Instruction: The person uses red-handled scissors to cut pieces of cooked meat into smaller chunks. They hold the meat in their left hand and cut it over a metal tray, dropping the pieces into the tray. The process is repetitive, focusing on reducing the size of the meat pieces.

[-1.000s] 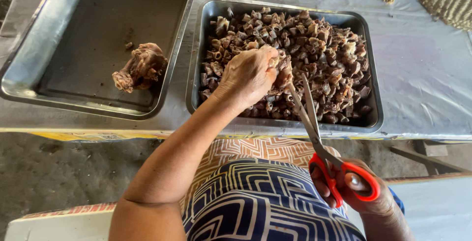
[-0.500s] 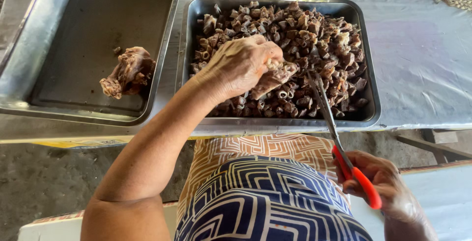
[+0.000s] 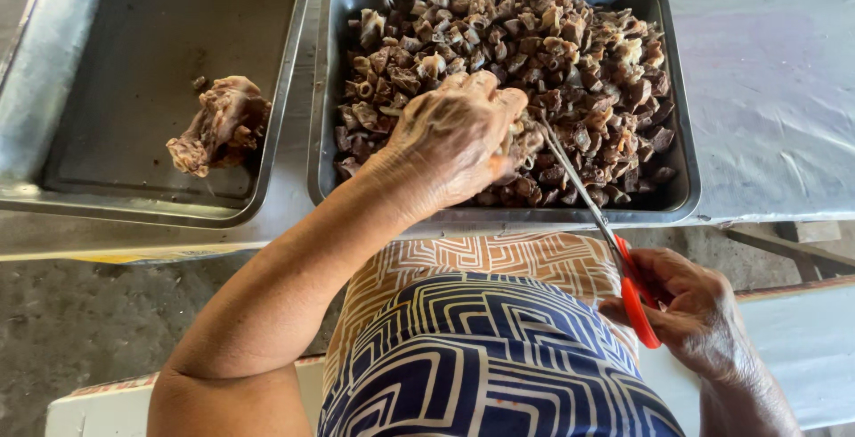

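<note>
Plainly, the left hand (image 3: 450,138) is curled around a brown piece (image 3: 525,145) over the full metal tray (image 3: 681,147) on the desk (image 3: 775,81), while the right hand (image 3: 699,312) grips the red-handled scissors (image 3: 592,214), blades nearly closed at that piece. The tips sit right by the fingers (image 3: 499,103); a slippery piece could let them nick skin.

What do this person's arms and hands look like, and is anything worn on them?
Both arms are bare, with no sleeves in view. The left hand and right hand wear no gloves, and no rings, watch or bracelets show. The hands look creased and wrinkled. The garment below them has a navy and white line pattern with an orange and white patterned band.
</note>
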